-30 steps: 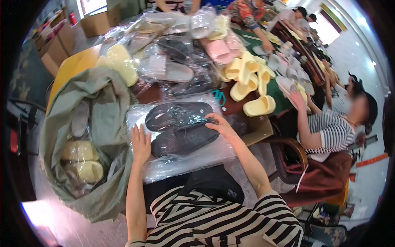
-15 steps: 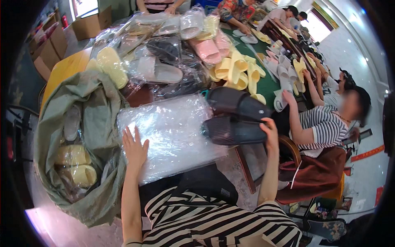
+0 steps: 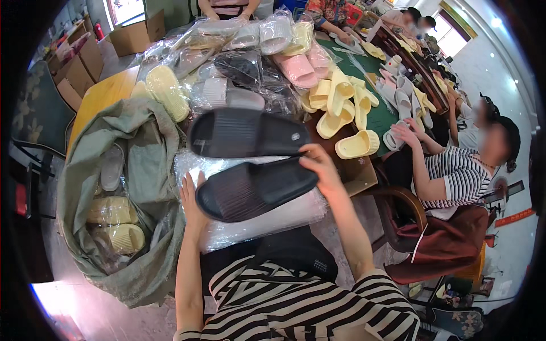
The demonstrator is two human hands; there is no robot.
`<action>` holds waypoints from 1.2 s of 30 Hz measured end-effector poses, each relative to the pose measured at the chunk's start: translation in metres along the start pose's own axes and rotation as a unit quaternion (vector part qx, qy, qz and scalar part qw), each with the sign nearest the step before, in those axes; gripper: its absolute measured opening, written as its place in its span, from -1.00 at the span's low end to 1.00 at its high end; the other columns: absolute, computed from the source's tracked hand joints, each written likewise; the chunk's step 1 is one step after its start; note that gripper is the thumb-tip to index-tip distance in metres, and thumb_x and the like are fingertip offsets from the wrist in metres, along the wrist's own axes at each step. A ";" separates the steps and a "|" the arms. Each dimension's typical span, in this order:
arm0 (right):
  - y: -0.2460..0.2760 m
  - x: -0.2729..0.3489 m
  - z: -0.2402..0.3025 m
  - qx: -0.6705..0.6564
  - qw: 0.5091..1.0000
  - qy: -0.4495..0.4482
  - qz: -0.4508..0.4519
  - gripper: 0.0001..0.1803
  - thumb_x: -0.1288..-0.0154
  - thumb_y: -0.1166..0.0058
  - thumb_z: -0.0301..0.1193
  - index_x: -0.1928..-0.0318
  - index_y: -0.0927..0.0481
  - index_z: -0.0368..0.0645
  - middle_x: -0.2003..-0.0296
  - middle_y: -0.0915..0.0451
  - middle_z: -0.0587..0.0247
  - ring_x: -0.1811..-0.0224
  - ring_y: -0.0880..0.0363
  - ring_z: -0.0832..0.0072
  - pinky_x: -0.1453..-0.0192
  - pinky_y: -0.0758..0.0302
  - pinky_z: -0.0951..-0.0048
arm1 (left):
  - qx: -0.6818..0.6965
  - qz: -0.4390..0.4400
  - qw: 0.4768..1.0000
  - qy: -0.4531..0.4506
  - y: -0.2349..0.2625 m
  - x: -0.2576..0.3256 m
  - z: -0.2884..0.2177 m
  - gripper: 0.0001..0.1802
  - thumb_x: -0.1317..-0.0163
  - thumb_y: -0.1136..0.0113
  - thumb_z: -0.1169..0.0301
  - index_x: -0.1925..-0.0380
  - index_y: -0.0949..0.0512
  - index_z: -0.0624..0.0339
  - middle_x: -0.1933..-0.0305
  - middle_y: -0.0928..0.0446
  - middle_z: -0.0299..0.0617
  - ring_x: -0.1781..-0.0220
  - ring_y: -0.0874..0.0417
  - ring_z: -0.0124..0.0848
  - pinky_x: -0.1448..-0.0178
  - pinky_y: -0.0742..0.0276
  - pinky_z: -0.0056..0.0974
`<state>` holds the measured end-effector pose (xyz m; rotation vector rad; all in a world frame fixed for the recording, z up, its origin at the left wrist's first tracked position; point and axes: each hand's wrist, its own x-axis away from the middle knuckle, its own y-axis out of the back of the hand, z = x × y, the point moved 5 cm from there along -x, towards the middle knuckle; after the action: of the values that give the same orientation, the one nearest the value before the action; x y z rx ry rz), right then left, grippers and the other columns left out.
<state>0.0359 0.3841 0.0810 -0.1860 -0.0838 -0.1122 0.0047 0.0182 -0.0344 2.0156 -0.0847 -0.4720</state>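
My right hand (image 3: 323, 170) grips a pair of black slide slippers by their heel ends. One black slipper (image 3: 250, 133) lies farther off, and the nearer black slipper (image 3: 256, 187) is slightly tilted below it. Both are over a stack of clear plastic bags (image 3: 273, 219) on my lap side of the table. My left hand (image 3: 193, 199) rests with fingers stretched out on the left edge of the bags, close to the toe of the nearer slipper. That slipper and the hand itself hide part of the stack.
A green cloth sack (image 3: 74, 227) holding bagged slippers stands at my left. Bagged slippers (image 3: 244, 68) are heaped ahead. Loose yellow slippers (image 3: 341, 102) lie on the green table top (image 3: 384, 122). A person in a striped shirt (image 3: 449, 170) sits at my right, handling a light slipper.
My right hand has carried the black slippers leftward from the bags' right side to over the stack. The left hand stays on the bags. The co-worker's hands have lowered the light slipper.
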 end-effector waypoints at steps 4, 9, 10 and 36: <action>-0.012 -0.029 -0.085 0.181 0.979 -0.027 0.086 -0.62 -0.32 -0.27 -0.39 -0.13 -0.56 -0.07 0.14 -0.55 0.40 0.11 -0.50 0.61 -0.03 -0.42 0.54 | 0.300 -0.053 0.943 0.133 0.009 -0.001 0.043 -0.55 -0.47 0.08 0.47 -0.33 -0.41 0.31 -0.44 -0.35 0.16 -0.50 -0.33 -0.04 -0.51 -0.23 -0.15; -0.015 -0.015 -0.089 0.461 0.878 0.063 0.115 -0.51 -0.26 -0.26 -0.38 -0.21 -0.54 -0.05 0.03 -0.58 -0.05 -0.06 -0.57 0.02 -0.24 -0.46 0.14 | 0.222 -0.080 0.962 0.135 0.044 -0.012 0.031 -0.57 -0.42 0.05 0.58 -0.27 -0.45 0.34 -0.37 -0.43 0.12 -0.42 -0.42 -0.01 -0.48 -0.29 -0.09; -0.017 -0.014 -0.089 0.459 0.879 0.059 0.116 -0.51 -0.26 -0.26 -0.38 -0.21 -0.54 -0.05 0.03 -0.58 -0.05 -0.06 -0.57 0.02 -0.24 -0.46 0.14 | 0.184 -0.107 0.972 0.098 0.051 -0.016 0.019 -0.58 -0.41 0.03 0.58 -0.26 -0.45 0.35 -0.35 -0.43 0.12 -0.42 -0.42 0.00 -0.48 -0.28 -0.09; -0.034 -0.094 -0.089 0.619 0.742 0.244 0.084 -0.96 -0.18 -0.16 -0.47 0.39 -0.58 -0.13 0.35 -0.56 0.14 0.21 -0.63 0.09 0.19 -0.56 0.09 | 0.044 0.040 0.993 0.105 -0.011 -0.038 -0.082 -0.12 -0.18 -0.25 0.01 -0.52 -0.16 -0.40 -0.67 0.10 -0.12 -0.56 -0.05 0.37 -0.45 0.11 0.58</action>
<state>-0.0543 0.3440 -0.0089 1.1879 0.3932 0.0960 -0.0018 0.1025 0.0002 2.1286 -0.0568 -0.2058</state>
